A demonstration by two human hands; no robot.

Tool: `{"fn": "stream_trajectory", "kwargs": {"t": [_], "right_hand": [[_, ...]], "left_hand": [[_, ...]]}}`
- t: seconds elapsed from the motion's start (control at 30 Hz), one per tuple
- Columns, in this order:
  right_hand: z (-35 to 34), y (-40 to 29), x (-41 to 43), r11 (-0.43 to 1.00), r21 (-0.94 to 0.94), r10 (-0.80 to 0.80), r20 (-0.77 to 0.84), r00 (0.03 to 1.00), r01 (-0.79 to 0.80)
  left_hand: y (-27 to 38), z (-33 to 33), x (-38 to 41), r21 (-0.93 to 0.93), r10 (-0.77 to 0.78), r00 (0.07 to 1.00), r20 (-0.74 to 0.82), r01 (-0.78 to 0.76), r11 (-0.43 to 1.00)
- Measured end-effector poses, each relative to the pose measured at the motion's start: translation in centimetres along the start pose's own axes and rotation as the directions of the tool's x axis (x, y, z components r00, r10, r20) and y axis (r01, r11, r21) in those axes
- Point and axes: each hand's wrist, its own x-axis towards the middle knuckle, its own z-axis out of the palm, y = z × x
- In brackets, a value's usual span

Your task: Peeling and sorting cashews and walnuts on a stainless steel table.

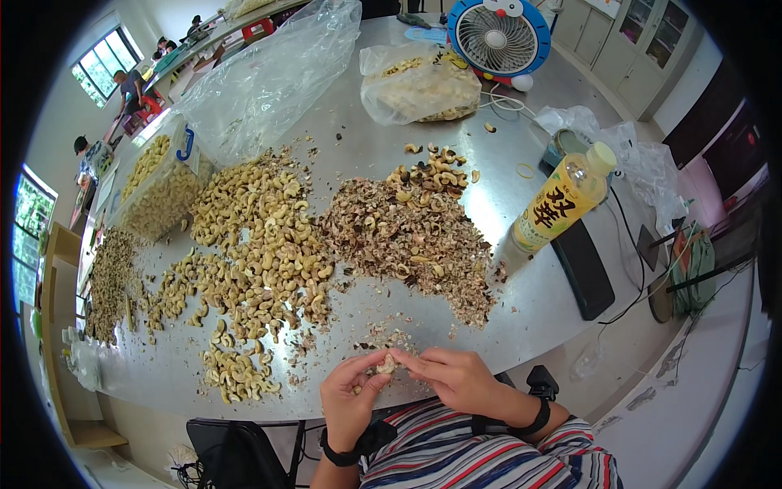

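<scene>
A pale cashew nut (386, 365) is pinched between the thumb and fingertips of my left hand (349, 391). A second nut shows partly in that palm. The fingertips of my right hand (461, 380) press against the pinched cashew from the other side; whether they hold a small tool I cannot tell. Both hands are above the near edge of a metal table (427, 321). Skin crumbs (391, 336) lie just beyond my fingers. To the left is a small group of cashews (237, 373), with a larger cashew pile (263, 244) behind it.
A heap of skin scraps (403, 238) fills mid-table, brown debris (110, 284) the far left. A plastic tub of cashews (162, 189), a bag of cashews (421, 85) and a fan (500, 40) stand farther back. A drink bottle (559, 202) and dark phone-like slab (583, 269) are right.
</scene>
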Motion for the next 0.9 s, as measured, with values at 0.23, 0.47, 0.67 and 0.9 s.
{"fn": "stream_trajectory", "kwargs": {"t": [0.23,0.47,0.67,0.9], "right_hand": [[0.2,0.1,-0.1,1.000,-0.004,-0.010,-0.008,1.000,0.010],[0.2,0.6,-0.1,0.998,0.054,-0.012,-0.001,1.000,0.012],[0.5,0.4,0.0,0.965,0.246,0.087,0.003,0.996,-0.085],[0.5,0.0,0.3,0.987,0.161,0.028,-0.039,0.999,-0.021]], "left_hand": [[0.6,0.1,0.0,0.021,0.021,1.000,-0.008,-0.021,1.000],[0.2,-0.1,0.0,0.046,0.028,1.000,-0.001,-0.028,0.999],[0.2,0.2,0.1,-0.171,-0.132,0.991,0.020,0.133,0.976],[-0.6,0.1,0.2,-0.454,-0.164,0.981,0.098,0.191,0.870]]}}
